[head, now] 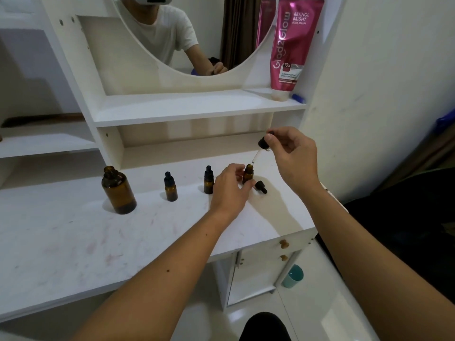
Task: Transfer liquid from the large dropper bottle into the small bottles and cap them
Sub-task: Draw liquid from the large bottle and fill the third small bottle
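Note:
A large amber bottle [118,190] stands uncapped at the left of the white tabletop [73,242]. Two small amber bottles [170,187] [208,180] with black dropper caps stand to its right. My left hand [231,185] holds a third small bottle [248,174], which is open. My right hand [293,153] pinches the black bulb of the large dropper [261,150], whose glass tip sits at that bottle's mouth. A loose small black dropper cap [261,187] lies on the table just right of the held bottle.
A pink tube of body serum [293,45] stands on the upper shelf [197,109] beside a mirror [192,33]. A teal cup [293,275] sits on the floor below the table's right end. The wall is close on the right.

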A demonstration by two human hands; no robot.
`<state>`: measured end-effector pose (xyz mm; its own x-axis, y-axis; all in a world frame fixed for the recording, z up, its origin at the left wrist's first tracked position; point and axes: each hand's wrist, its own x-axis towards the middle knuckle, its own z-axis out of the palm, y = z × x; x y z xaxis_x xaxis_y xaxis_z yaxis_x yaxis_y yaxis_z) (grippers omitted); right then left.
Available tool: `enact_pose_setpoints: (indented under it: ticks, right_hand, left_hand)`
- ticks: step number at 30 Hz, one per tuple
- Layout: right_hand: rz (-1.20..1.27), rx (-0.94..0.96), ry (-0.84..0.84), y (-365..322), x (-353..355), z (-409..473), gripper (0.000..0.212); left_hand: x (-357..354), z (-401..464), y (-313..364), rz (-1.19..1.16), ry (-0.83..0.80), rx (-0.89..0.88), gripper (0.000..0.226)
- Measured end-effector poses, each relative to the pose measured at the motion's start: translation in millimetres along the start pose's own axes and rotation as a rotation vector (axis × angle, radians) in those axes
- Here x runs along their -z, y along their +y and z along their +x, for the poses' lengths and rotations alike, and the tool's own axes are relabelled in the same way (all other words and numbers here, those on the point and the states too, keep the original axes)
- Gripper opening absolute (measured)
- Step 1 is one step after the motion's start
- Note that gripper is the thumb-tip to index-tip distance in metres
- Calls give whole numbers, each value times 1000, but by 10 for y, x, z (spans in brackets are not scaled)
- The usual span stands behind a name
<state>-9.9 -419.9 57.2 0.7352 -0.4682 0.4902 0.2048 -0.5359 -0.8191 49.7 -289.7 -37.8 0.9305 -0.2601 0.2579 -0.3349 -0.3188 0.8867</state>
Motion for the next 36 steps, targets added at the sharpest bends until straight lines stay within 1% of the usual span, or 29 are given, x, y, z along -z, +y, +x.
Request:
enact_pose_setpoints:
  ticks: [2, 5, 7, 9, 10, 13, 15, 19, 21, 26, 29, 33, 36]
  right_hand:
    - [4, 15, -11, 11, -26, -2, 16]
    - [7, -5, -12, 8, -50, 11, 3]
    - [-5, -22, 11, 5, -64, 33, 8]
    - [-18, -34, 12, 1, -73, 50, 3]
    - [-22, -42, -2, -7, -74, 55, 4]
    - [-38, -38, -47, -26, -89, 51, 14]
    - [-68, -35, -43, -34, -98, 46, 13]
    - [-109, -32, -33, -9, -128, 16, 4]
    - [-95, -42, -42, 12, -132, -14, 3]
    - [-43, -41, -60, 10, -106, -50, 10]
    - [-20, -39, -41, -26, -78, -46, 12]
    - [-18, -27, -1, -137, -29, -6, 20]
    - [-36, -12, 33, -230, 20, 29, 22]
  left_hand:
    - [-15, 25, -15, 12, 4, -15, 36]
    - [-13, 39, -31, 17, 4, -24, 29]
    - [-9, 45, -39, 20, 2, -25, 27]
    - [-8, 47, -45, 19, -1, -20, 27]
    - [-7, 45, -47, 19, -2, -17, 27]
    - [-8, 38, -46, 24, -7, -10, 27]
    - [-12, 38, -50, 32, -9, -13, 27]
    - [-17, 38, -70, 47, -6, -30, 25]
    - [-23, 36, -79, 49, -2, -27, 26]
    - [-28, 43, -86, 64, 7, -37, 29]
    - [-11, 0, -91, 87, -23, -52, 37]
    - [48, -100, -73, 121, -35, -55, 49]
    - [119, -188, -63, 137, -38, -48, 51]
